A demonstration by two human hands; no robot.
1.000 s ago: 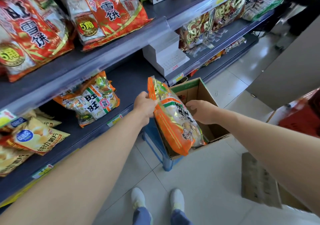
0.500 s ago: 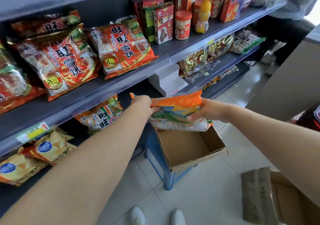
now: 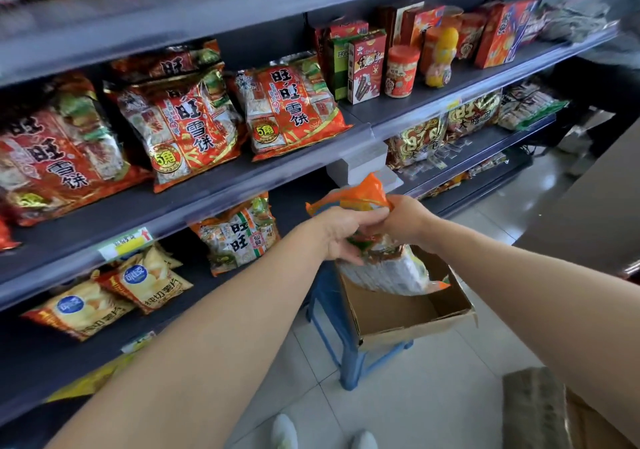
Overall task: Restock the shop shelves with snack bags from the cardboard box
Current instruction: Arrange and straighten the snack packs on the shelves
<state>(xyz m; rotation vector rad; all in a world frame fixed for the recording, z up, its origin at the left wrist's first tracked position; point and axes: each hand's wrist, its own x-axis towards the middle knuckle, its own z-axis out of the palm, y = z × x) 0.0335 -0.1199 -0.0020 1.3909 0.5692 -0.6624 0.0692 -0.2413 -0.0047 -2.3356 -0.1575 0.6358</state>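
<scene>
A: What's biggest here?
B: The shelves (image 3: 214, 185), dark grey, running from the left edge off to the right. The middle tier carries 3 red bags (image 3: 284, 109) in a row, with boxes (image 3: 367, 64) and a jar (image 3: 401, 71) further right.

A: And lower down?
B: 1 orange-and-white bag (image 3: 239, 234) lies on the tier below, with yellow chip bags (image 3: 145, 279) to its left.

A: Where's the box?
B: The box (image 3: 412, 313) sits open on a blue stool (image 3: 349, 362) just beside the shelving. As far as its inside shows, it is bare cardboard.

A: And the snack bag?
B: The snack bag (image 3: 377, 254) is in the air above the box, in front of the lower tier. Its orange top edge points up and its clear body hangs toward the box.

A: Who's holding it?
B: Both hands. The left hand (image 3: 346, 234) has its fingers curled tight around the bag's upper left. The right hand (image 3: 405, 220) pinches the top edge from the right, fingers closed on it.

A: Do the hands meet?
B: They are touching or nearly so; I can't tell which.
</scene>
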